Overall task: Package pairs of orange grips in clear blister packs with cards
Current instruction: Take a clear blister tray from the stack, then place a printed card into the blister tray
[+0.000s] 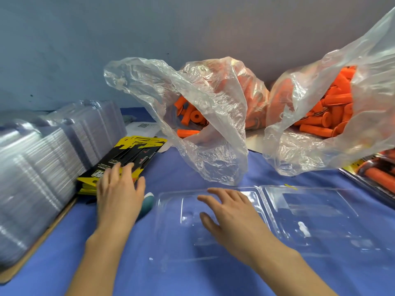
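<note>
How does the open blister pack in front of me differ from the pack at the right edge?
The open blister pack lies spread open and empty; the edge pack holds orange grips. The open blister pack has no card; the edge pack shows a yellow card. Both are clear plastic on the blue cloth.

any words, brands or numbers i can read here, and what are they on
No text here is sharp enough to quote.
card stack: white print and a logo on black and yellow, too blurred to read.
white paper: a QR-style code, any words too small to read.
finished pack: yellow card edge shows, no print legible.
</note>
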